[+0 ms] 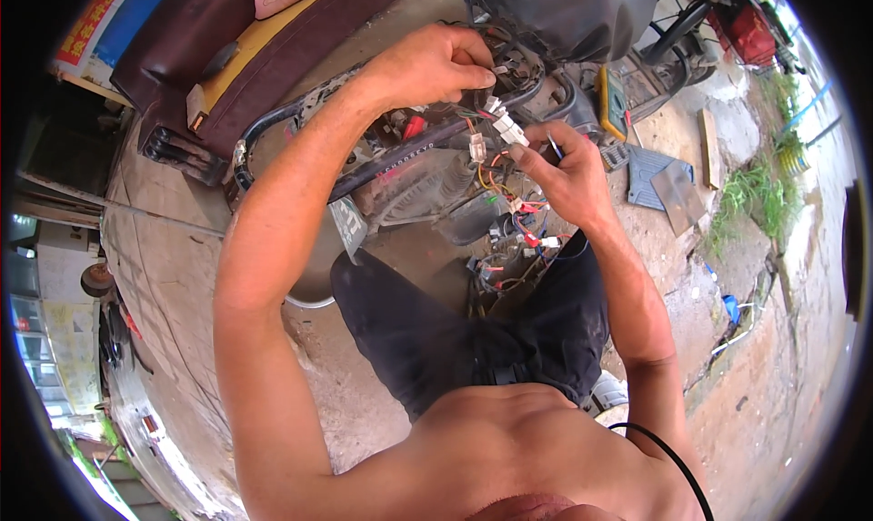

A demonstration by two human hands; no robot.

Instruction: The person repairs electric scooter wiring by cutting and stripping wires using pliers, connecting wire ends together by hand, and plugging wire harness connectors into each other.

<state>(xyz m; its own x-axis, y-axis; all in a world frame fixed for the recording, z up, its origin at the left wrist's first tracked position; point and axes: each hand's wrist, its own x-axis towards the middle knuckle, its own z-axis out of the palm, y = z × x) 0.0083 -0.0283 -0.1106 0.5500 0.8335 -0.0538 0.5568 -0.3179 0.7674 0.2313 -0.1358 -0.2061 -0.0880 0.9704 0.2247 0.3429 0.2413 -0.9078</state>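
My left hand (441, 65) is closed in a pinch over the frame of a partly stripped vehicle. What lies between its fingertips is too small to make out; dark wires run just below it. Lower and to the right, my right hand (568, 171) grips a white plastic wire connector (511, 131) between thumb and fingers. A thin pointed metal piece (553, 145) shows by that hand's fingers. Beside the held connector hangs another pale connector (476, 147). Below, a wiring harness (505, 194) with orange, yellow and red wires trails down between my knees.
The black tubular frame (386, 168) crosses in front of me. A maroon seat (164, 66) stands at the upper left, and a black seat (582, 12) at the top. On the right lie a yellow multimeter (614, 103), a grey plastic panel (647, 171) and a wooden strip (709, 148).
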